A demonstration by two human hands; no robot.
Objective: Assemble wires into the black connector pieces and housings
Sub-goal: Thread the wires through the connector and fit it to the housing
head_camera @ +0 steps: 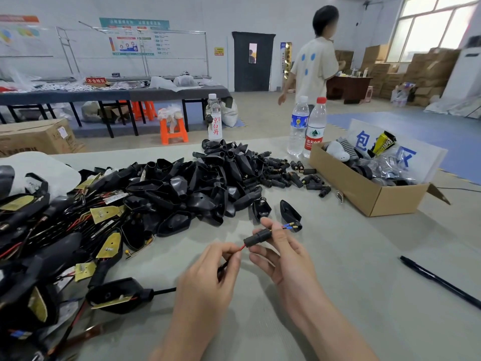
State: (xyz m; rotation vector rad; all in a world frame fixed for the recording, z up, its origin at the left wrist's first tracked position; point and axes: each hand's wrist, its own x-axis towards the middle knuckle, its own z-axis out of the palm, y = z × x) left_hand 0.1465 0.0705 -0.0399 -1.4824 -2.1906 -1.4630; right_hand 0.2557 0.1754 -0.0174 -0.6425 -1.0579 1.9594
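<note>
My right hand pinches a small black connector piece just above the table, thumb and forefinger around it. Thin wires with brass tips stick out of its far end. My left hand pinches the red and black wires that run into the near end of that piece. A big heap of black housings lies ahead on the table. Small black connector pieces are scattered to its right. Wired housings with brass plates are piled at the left.
An open cardboard box of packed parts stands at the right. Three water bottles stand behind the heap. A black pen lies at the right. A person stands beyond the table. Two loose housings lie just ahead of my hands.
</note>
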